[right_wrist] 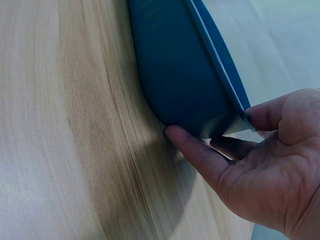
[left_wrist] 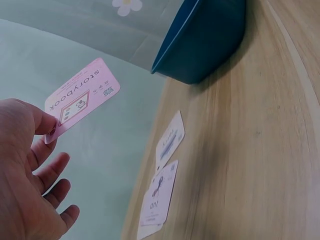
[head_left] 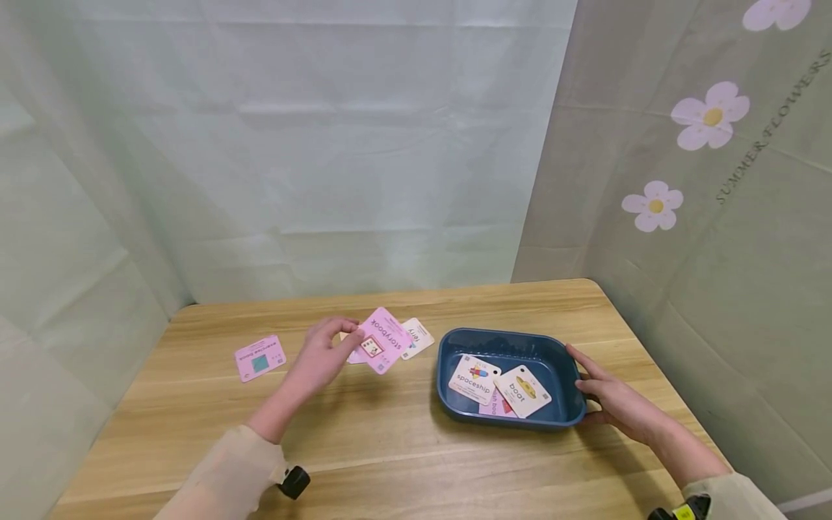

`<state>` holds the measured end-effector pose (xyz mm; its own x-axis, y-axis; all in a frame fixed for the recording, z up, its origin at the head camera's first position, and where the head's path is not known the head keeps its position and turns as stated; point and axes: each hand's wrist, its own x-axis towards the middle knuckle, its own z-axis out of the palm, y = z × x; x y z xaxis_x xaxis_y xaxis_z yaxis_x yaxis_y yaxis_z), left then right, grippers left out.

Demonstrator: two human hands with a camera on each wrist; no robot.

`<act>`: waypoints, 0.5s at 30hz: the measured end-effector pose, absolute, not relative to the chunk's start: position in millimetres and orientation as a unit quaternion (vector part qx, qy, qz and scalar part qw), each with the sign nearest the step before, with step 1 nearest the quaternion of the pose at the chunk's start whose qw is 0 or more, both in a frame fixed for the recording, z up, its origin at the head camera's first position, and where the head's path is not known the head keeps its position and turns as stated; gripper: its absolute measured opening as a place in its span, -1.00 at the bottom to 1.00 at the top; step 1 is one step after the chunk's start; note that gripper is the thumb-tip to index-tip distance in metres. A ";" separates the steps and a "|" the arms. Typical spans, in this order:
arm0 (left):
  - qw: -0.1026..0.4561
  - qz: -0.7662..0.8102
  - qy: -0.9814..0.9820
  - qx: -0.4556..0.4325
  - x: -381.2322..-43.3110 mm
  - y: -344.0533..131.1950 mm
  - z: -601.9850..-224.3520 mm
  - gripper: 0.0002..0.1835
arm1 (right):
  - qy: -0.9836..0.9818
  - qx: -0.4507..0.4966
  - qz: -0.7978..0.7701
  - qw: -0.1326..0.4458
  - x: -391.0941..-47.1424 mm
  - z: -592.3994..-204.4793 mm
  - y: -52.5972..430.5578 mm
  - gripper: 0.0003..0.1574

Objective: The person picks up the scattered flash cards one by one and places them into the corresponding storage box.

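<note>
My left hand [head_left: 328, 350] pinches a pink card [head_left: 385, 341] marked "storybook" between thumb and finger, above the table. In the left wrist view its other fingers are spread loosely below the card. Behind the held card lie a white "ferry" card [head_left: 418, 338] and, in the left wrist view, an "ant" card [left_wrist: 159, 195] that overlaps another one. My right hand [head_left: 617, 404] grips the right end of a blue tray [head_left: 507, 421], fingertips against its wall and rim. Inside the tray are a "spaceship" card [head_left: 473, 379], a "boat" card [head_left: 523, 392] and a partly hidden pink card [head_left: 492, 409].
A pink "exercise book" card [head_left: 260, 358] lies on the left of the wooden table [head_left: 403, 462]. Pale cloth [head_left: 338, 144] hangs behind the table's far edge. A cloth printed with flowers [head_left: 710, 115] hangs along the right side.
</note>
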<state>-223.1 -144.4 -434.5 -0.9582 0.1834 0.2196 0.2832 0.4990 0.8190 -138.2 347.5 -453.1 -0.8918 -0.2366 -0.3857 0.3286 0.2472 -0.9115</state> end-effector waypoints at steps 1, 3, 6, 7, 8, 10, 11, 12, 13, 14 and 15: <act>0.057 -0.484 -0.862 -0.139 -223.3 -142.8 -434.5 -0.80 | 0.756 0.031 -0.612 0.230 -138.5 -453.3 347.7 -0.14; 0.063 -0.486 -0.859 -0.146 -223.7 -139.1 -434.1 -0.82 | 0.757 0.032 -0.611 0.230 -138.9 -453.9 348.0 -0.13; 0.064 -0.488 -0.858 -0.150 -223.3 -134.4 -432.9 -0.82 | 0.759 0.034 -0.608 0.230 -139.0 -454.5 348.2 -0.13; 0.062 -0.488 -0.858 -0.149 -223.0 -133.1 -432.6 -0.82 | 0.760 0.035 -0.607 0.230 -138.9 -454.5 348.0 -0.14; 0.059 -0.488 -0.858 -0.148 -222.8 -131.8 -432.3 -0.82 | 0.761 0.038 -0.606 0.230 -138.8 -454.5 347.8 -0.14; 0.054 -0.489 -0.859 -0.146 -222.3 -129.4 -431.9 -0.82 | 0.763 0.038 -0.603 0.229 -138.8 -454.4 347.6 -0.14; 0.052 -0.490 -0.858 -0.144 -222.2 -128.2 -431.8 -0.83 | 0.764 0.038 -0.602 0.229 -139.1 -454.4 347.8 -0.14; 0.052 -0.490 -0.858 -0.144 -222.2 -127.1 -431.8 -0.83 | 0.764 0.038 -0.602 0.228 -139.1 -454.2 347.7 -0.14; 0.052 -0.491 -0.857 -0.144 -222.3 -126.0 -431.7 -0.84 | 0.764 0.038 -0.602 0.228 -139.0 -454.1 347.7 -0.14; 0.052 -0.493 -0.856 -0.146 -222.6 -124.6 -431.7 -0.84 | 0.764 0.038 -0.603 0.228 -139.3 -454.1 347.9 -0.14; 0.054 -0.494 -0.855 -0.148 -222.8 -123.2 -431.5 -0.84 | 0.764 0.035 -0.603 0.228 -139.4 -454.2 348.1 -0.14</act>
